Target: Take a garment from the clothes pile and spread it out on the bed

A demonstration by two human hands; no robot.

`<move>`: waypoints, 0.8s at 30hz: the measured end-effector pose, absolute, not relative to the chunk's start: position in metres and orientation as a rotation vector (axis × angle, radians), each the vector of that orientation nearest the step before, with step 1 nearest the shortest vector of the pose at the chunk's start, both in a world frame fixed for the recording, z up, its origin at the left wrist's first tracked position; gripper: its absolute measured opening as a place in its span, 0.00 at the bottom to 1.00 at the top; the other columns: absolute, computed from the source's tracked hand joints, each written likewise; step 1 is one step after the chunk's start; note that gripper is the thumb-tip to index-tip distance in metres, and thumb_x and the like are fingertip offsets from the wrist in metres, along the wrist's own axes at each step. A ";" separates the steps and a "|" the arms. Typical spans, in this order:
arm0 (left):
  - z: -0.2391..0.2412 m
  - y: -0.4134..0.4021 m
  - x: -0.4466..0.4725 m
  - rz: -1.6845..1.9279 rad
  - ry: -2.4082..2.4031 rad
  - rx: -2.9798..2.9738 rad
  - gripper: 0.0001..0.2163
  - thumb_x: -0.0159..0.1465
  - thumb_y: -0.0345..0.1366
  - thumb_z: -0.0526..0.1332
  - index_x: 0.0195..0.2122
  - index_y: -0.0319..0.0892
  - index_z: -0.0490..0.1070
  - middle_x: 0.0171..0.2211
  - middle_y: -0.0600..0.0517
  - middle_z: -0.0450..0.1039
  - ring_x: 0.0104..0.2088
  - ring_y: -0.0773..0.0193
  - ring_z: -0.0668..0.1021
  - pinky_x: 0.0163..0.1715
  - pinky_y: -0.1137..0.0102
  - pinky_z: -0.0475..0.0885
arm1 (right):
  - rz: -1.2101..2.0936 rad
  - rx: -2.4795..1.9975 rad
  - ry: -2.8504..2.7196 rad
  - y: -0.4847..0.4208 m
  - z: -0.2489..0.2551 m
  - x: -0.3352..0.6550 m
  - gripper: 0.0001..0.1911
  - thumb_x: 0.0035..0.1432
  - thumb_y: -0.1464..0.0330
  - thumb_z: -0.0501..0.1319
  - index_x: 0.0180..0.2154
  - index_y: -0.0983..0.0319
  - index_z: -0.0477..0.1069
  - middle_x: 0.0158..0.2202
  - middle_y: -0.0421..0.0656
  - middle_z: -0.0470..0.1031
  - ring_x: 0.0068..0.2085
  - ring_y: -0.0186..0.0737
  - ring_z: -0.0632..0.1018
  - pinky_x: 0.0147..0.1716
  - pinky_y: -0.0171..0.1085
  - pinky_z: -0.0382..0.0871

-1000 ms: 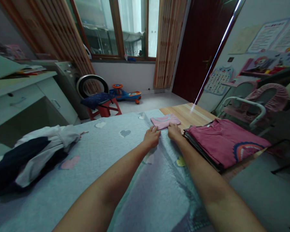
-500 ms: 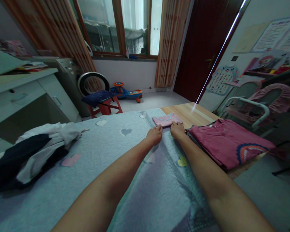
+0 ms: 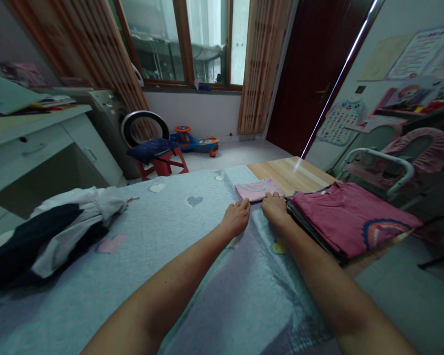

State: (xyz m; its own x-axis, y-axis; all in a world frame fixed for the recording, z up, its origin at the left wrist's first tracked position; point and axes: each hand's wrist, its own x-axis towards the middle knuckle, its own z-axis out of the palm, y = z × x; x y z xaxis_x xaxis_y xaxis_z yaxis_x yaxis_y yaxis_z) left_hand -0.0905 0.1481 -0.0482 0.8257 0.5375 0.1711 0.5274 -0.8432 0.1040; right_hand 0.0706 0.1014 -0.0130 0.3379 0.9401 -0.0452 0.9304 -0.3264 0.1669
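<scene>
Two hands at the near edge of a small folded pink garment (image 3: 258,189), which lies flat at the far end of the grey heart-print blanket (image 3: 163,231), its far part over the bare wooden tabletop (image 3: 292,172). Left hand (image 3: 237,217) palm down, fingers loosely curled, fingertips just touching or just short of the garment's near-left corner, cannot tell which; nothing gripped. Right hand (image 3: 275,207) also palm down, fingers bent onto the near-right edge, pressing rather than pinching as far as it shows

Handling judgement: thin knit cloth, very light, soft, limp, no stiffness of its own. Not fragile, not slippery on the quilted blanket. Lifted by one corner the fold would likely fall open, so best taken with both hands under the near edge or flat palms either side, keeping layers together

Just right of the right hand sits a stack of folded clothes (image 3: 348,217), a darker pink shirt with a rainbow print on top, close to the small garment but apart from it. Well off to the left, a loose heap of dark and white clothes (image 3: 52,236) on the blanket
</scene>
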 end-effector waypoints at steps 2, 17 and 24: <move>-0.053 0.148 -0.093 0.307 0.847 2.914 0.22 0.68 0.28 0.49 0.63 0.38 0.64 0.67 0.39 0.60 0.52 0.51 0.76 0.50 0.57 0.72 | 0.081 2.426 1.727 0.102 -0.013 0.068 0.23 0.66 0.73 0.47 0.49 0.65 0.79 0.56 0.57 0.73 0.58 0.57 0.68 0.52 0.48 0.66; -0.074 0.138 -0.119 0.529 0.743 2.755 0.23 0.64 0.22 0.53 0.60 0.38 0.67 0.69 0.39 0.57 0.69 0.54 0.62 0.67 0.56 0.60 | -0.108 2.986 1.482 0.170 -0.044 0.068 0.39 0.66 0.45 0.48 0.70 0.59 0.54 0.73 0.54 0.48 0.71 0.63 0.51 0.65 0.60 0.45; -0.077 0.129 -0.182 0.380 0.924 2.714 0.20 0.66 0.32 0.59 0.60 0.41 0.68 0.67 0.40 0.62 0.69 0.49 0.62 0.66 0.52 0.61 | -0.057 2.883 1.536 0.171 -0.054 0.079 0.39 0.65 0.43 0.45 0.67 0.58 0.60 0.72 0.54 0.51 0.69 0.62 0.56 0.63 0.60 0.49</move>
